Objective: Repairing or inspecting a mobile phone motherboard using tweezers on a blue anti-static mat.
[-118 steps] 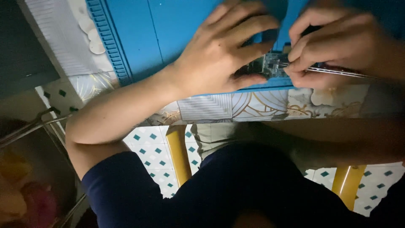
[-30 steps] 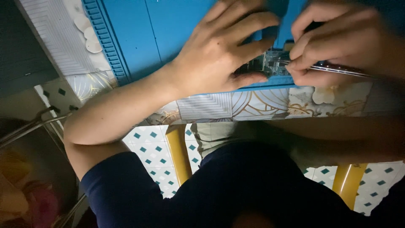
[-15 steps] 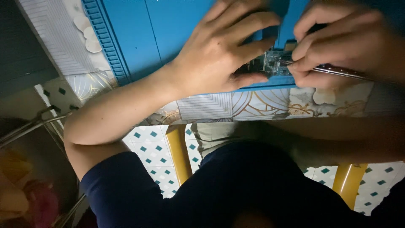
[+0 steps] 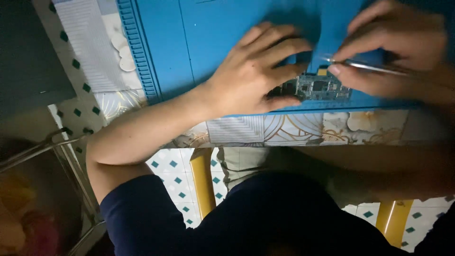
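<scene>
Your left hand (image 4: 258,71) pinned the small circuit board (image 4: 316,87) on the blue mat (image 4: 213,28), while your right hand (image 4: 393,52), at its two o'clock, pinched metal tweezers (image 4: 367,66).

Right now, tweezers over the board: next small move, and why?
Probably lower the tweezers tip onto the circuit board. The right hand holds them just above its top edge, while the left hand pins the board's left end to the blue mat.
</scene>
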